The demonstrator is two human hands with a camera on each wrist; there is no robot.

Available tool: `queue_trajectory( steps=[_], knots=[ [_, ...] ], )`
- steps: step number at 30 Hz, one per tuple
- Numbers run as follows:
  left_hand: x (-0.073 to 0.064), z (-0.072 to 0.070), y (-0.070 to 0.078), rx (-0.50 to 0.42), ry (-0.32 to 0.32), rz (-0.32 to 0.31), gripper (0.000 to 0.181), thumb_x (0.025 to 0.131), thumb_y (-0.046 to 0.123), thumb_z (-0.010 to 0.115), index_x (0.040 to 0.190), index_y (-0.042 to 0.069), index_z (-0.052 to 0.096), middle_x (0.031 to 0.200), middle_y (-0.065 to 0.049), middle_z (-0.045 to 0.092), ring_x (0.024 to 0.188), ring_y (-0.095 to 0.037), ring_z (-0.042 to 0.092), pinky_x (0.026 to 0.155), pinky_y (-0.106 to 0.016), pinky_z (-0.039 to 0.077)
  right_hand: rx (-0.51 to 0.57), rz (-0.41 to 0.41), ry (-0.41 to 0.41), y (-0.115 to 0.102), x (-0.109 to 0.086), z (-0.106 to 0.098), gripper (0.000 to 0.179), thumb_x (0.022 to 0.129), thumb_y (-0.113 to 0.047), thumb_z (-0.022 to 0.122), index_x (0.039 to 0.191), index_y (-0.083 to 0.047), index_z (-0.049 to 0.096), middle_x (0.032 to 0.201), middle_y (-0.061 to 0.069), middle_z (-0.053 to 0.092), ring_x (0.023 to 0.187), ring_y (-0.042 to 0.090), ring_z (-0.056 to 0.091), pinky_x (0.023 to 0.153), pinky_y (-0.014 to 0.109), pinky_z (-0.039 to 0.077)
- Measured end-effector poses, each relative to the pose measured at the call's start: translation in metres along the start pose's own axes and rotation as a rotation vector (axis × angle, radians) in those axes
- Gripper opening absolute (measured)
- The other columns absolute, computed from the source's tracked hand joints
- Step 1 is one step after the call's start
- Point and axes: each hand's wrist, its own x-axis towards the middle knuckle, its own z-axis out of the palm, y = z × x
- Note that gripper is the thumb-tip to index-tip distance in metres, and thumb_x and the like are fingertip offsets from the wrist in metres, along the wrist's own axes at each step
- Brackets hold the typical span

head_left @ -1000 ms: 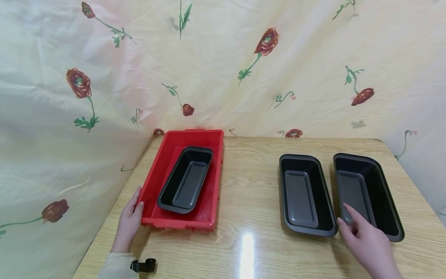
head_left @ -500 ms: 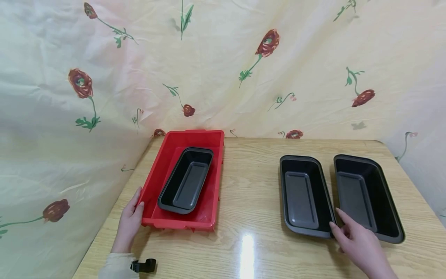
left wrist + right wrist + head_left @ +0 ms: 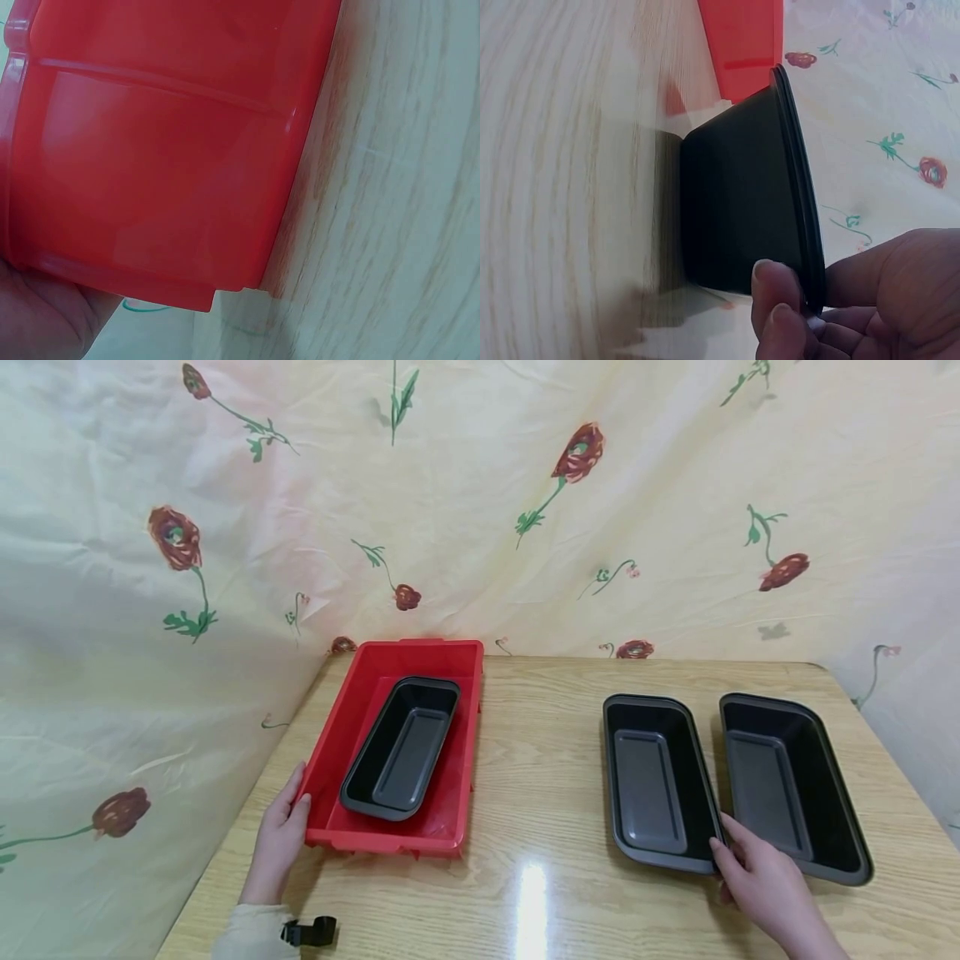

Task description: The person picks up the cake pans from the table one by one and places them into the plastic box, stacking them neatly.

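Observation:
A red plastic tray (image 3: 467, 760) stands at the left of the table with a dark loaf pan (image 3: 408, 752) lying in it. My left hand (image 3: 279, 831) grips the tray's left rim by the near corner; in the left wrist view the tray's red wall hides most of that hand. On the right side, my right hand (image 3: 765, 881) pinches the near right corner of a second dark loaf pan (image 3: 648, 789). The right wrist view has the thumb and fingers on either side of this pan's rim (image 3: 799, 165).
A third dark loaf pan (image 3: 772, 785) stands just right of the pinched one, close to the right hand. Flowered cloth (image 3: 465, 485) hangs behind and beside the wooden table (image 3: 540, 777). A black strap (image 3: 309, 931) is at the left sleeve.
The right hand has moved left from between the two right-hand pans and taken hold of the corner of the nearer-to-centre pan. The left hand stays on the tray.

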Motion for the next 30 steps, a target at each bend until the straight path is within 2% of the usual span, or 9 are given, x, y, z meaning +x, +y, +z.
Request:
queue_trajectory(
  steps=[12, 15, 20, 21, 27, 30],
  knots=[
    [0.0005, 0.0007, -0.0008, -0.004, 0.005, 0.009, 0.055, 0.105, 0.008, 0.036, 0.157, 0.017, 0.019, 0.159, -0.014, 0.022, 0.14, -0.035, 0.029, 0.105, -0.041, 0.034, 0.152, 0.01, 0.007, 0.0021, 0.0001, 0.0029, 0.051, 0.104, -0.011, 0.042, 0.142, 0.02, 0.026, 0.068, 0.006, 0.061, 0.051, 0.017, 0.058, 0.049, 0.028, 0.05],
    [0.0009, 0.0011, -0.0008, -0.003, 0.006, 0.009, 0.055, 0.105, 0.008, 0.036, 0.157, 0.016, 0.019, 0.159, -0.014, 0.022, 0.14, -0.035, 0.029, 0.104, -0.037, 0.035, 0.191, 0.024, 0.0, 0.002, 0.0002, 0.0025, 0.052, 0.104, -0.009, 0.042, 0.143, 0.019, 0.025, 0.069, 0.007, 0.062, 0.051, 0.017, 0.059, 0.049, 0.029, 0.051],
    [0.0004, 0.0012, -0.001, -0.015, 0.002, 0.001, 0.056, 0.105, 0.008, 0.036, 0.157, 0.017, 0.018, 0.159, -0.016, 0.022, 0.139, -0.037, 0.03, 0.104, -0.04, 0.037, 0.228, 0.045, -0.019, 0.0018, 0.0014, 0.0017, 0.053, 0.104, -0.008, 0.041, 0.144, 0.019, 0.022, 0.07, 0.008, 0.062, 0.053, 0.018, 0.06, 0.049, 0.029, 0.052],
    [0.0003, 0.0012, -0.001, -0.018, 0.002, -0.001, 0.056, 0.105, 0.008, 0.035, 0.157, 0.017, 0.017, 0.159, -0.016, 0.022, 0.139, -0.037, 0.03, 0.105, -0.044, 0.036, 0.234, 0.05, -0.025, 0.0017, 0.0017, 0.0015, 0.053, 0.103, -0.008, 0.041, 0.145, 0.019, 0.021, 0.07, 0.008, 0.062, 0.053, 0.019, 0.06, 0.049, 0.03, 0.052],
    [0.0015, 0.0013, -0.0018, -0.022, 0.003, -0.009, 0.056, 0.105, 0.009, 0.035, 0.157, 0.021, 0.018, 0.159, -0.014, 0.022, 0.138, -0.036, 0.031, 0.104, -0.045, 0.038, 0.276, 0.072, -0.049, 0.0014, 0.002, 0.0008, 0.055, 0.102, -0.006, 0.041, 0.146, 0.018, 0.018, 0.071, 0.01, 0.063, 0.055, 0.02, 0.061, 0.051, 0.031, 0.053],
    [0.0017, 0.0013, -0.0025, -0.014, 0.005, 0.004, 0.056, 0.105, 0.008, 0.035, 0.157, 0.019, 0.018, 0.159, -0.015, 0.022, 0.138, -0.037, 0.031, 0.103, -0.045, 0.038, 0.288, 0.077, -0.059, 0.0011, 0.0017, 0.0004, 0.056, 0.102, -0.006, 0.041, 0.146, 0.018, 0.016, 0.071, 0.01, 0.063, 0.056, 0.02, 0.061, 0.051, 0.031, 0.053]
  ],
)
